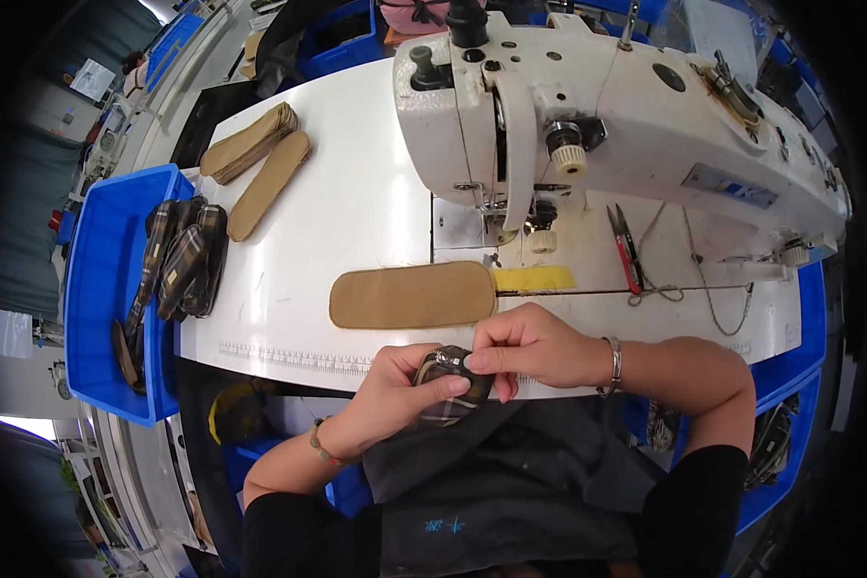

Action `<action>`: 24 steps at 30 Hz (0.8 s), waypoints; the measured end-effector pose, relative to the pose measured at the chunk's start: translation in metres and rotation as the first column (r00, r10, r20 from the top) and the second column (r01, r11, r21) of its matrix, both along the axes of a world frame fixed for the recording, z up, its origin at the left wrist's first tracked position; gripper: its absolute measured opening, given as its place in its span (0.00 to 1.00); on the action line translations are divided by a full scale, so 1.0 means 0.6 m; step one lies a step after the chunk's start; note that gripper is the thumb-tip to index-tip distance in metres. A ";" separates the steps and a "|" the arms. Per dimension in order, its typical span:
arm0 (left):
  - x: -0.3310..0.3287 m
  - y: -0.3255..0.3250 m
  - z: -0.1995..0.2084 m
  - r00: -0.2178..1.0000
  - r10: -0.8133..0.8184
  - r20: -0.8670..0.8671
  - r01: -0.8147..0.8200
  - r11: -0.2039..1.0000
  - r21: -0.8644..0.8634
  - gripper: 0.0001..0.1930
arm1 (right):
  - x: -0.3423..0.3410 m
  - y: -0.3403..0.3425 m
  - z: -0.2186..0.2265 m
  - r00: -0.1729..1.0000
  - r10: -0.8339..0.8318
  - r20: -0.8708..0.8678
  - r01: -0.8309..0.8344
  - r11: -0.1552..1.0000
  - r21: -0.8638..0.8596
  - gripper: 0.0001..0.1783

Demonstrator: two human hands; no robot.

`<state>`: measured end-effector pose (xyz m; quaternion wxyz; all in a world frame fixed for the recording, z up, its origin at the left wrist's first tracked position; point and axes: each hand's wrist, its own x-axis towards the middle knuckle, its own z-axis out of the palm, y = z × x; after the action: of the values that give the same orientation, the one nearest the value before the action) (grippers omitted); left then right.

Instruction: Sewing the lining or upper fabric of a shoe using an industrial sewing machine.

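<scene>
Plaid fabric piece (450, 412), our side of sewing machine (636, 116).
Left hand (392, 383) and right hand (535, 349) pinch it, forearms (679, 374) converging, at near edge of desk (337, 202); open room left of machine.

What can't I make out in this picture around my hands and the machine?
All in the head view:
- Plaid piece: its underside, hidden by the left hand.
- Right hand: whatever its fingertips may pinch, hidden by the fingers themselves.
- Sewing machine: the needle's point, too small among metal parts.
- Tan stack: the count, layers too fine.
</scene>
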<state>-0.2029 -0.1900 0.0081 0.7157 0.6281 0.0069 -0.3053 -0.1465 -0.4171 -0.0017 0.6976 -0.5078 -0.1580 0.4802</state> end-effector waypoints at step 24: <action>-0.035 0.014 -0.012 0.974 0.224 -0.024 -0.225 0.959 -0.173 0.08 | -0.027 0.007 0.012 0.986 -0.055 0.160 0.054 0.998 0.012 0.14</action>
<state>-0.2236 -0.1816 0.0008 0.7979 0.5577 0.0528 -0.2227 -0.1624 -0.4127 0.0054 0.6973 -0.5464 -0.2014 0.4180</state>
